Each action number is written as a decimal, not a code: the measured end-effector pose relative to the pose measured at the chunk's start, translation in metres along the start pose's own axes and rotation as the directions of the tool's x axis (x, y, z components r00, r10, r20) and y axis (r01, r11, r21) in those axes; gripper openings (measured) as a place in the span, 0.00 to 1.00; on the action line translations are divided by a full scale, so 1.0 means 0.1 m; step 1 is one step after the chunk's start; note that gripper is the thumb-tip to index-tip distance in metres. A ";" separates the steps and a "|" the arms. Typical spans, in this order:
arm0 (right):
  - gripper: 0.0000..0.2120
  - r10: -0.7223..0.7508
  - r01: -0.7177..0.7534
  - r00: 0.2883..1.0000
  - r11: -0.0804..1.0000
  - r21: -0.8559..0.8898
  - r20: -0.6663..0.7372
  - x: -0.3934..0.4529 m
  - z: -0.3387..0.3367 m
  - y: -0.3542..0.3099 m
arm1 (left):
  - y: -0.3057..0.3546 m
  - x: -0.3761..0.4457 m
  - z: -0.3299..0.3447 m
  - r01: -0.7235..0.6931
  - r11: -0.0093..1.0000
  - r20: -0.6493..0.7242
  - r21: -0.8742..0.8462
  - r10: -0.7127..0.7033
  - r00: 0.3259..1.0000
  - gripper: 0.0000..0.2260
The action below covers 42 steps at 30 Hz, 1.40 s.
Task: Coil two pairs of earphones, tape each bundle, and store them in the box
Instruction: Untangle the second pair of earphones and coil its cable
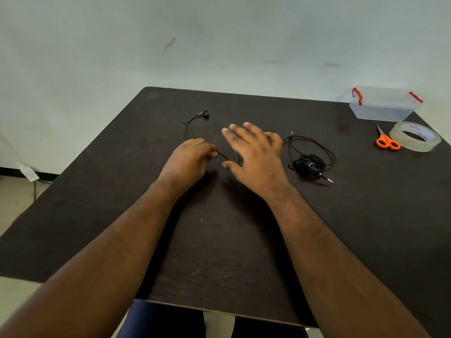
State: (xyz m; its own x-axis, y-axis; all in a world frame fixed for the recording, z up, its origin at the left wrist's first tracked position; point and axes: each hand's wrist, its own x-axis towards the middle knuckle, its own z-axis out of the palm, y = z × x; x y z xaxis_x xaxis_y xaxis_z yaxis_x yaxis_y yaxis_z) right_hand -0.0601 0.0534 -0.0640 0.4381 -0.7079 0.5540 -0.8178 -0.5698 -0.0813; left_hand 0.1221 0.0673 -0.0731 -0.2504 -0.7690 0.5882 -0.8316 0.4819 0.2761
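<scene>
My left hand [189,158] pinches the thin black cable of one pair of earphones [203,114] near the middle of the dark table [219,252]; its earbud lies further back, to the left. My right hand [253,152] hovers beside it with fingers spread, holding nothing. The second pair of earphones [308,163] lies in a loose tangle to the right, its jack plug pointing right. A roll of clear tape [415,136] and a clear box [384,103] with red clips, lid on, sit at the far right.
Orange-handled scissors [386,140] lie between the tangled earphones and the tape roll. The table's near edge is at my lap, and a pale wall stands behind the far edge. The floor shows at the left.
</scene>
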 end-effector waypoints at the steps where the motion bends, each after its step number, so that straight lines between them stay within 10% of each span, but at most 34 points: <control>1: 0.30 -0.010 0.010 1.000 0.999 0.035 0.006 0.01 0.06 -0.03 | 0.02 0.00 0.01 -0.017 1.000 0.013 -0.004 0.017 1.000 0.05; 5: 0.11 0.100 -0.099 0.995 0.902 0.421 0.021 0.04 0.17 -0.05 | 0.01 -0.01 0.03 -0.043 0.998 0.011 -0.037 0.043 0.999 0.05; 11: 0.06 0.393 -0.453 0.877 0.478 0.753 0.278 0.07 0.14 -0.07 | 0.03 -0.01 0.04 -0.035 0.995 0.025 -0.096 0.037 0.999 0.08; 19: 0.05 0.240 -0.194 0.968 0.899 0.393 -0.069 0.09 0.00 0.27 | -0.19 -0.01 -0.11 0.095 0.995 -0.068 -0.038 -0.097 0.993 0.06; 42: 0.04 0.414 -0.338 0.904 0.844 0.417 -0.105 0.00 -0.17 0.64 | -0.52 -0.08 -0.29 0.184 0.981 -0.302 0.060 -0.158 0.940 0.07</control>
State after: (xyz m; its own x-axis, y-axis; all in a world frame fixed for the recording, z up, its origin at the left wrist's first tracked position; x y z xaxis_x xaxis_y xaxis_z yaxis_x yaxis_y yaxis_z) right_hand -0.1189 0.0233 -0.0551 0.0183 -0.8321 0.5543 -0.6823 -0.4157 -0.6014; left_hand 0.1819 0.0603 -0.0699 0.0460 -0.6722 0.7389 -0.8917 0.3058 0.3337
